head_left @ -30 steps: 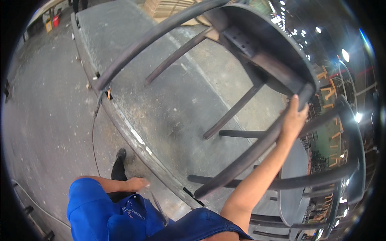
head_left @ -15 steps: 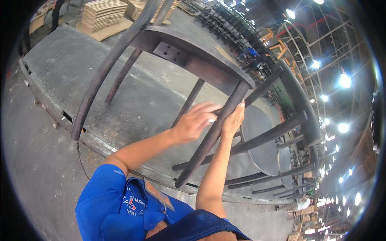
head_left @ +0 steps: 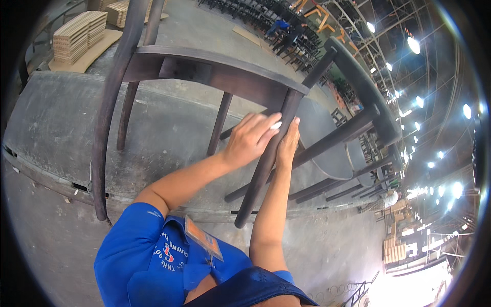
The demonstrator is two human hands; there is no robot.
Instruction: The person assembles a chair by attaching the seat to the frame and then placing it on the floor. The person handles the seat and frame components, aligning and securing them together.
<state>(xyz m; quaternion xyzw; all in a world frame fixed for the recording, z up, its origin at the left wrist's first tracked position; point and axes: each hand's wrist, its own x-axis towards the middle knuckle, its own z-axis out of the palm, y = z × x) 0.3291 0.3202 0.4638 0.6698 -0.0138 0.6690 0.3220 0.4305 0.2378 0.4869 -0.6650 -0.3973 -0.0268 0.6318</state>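
A dark brown wooden chair frame (head_left: 245, 78) stands before me, with a curved rail across its top and a rounded leg (head_left: 262, 174) slanting down toward me. My right hand (head_left: 287, 145) is closed along the right side of that leg, its fingers partly hidden behind the wood. From the left, my left hand (head_left: 249, 140) reaches the same leg, fingers bent and pinched together against its upper part. Something small and white shows at those fingertips; whether it is a nail or a held piece, I cannot tell. On the left a long curved leg (head_left: 105, 138) reaches down.
More dark chairs stand close on the right, one with a thick backrest (head_left: 363, 92) and a round grey seat (head_left: 325, 138). Beneath is a grey platform (head_left: 51, 117) with a slotted edge. Stacked wooden boards (head_left: 79, 41) lie at the back left. Another person (head_left: 386, 200) is far right.
My left hand has moved up against the leg, its fingers drawn closer together. The right hand stays on the leg. The view has turned, so the chair looks more level.
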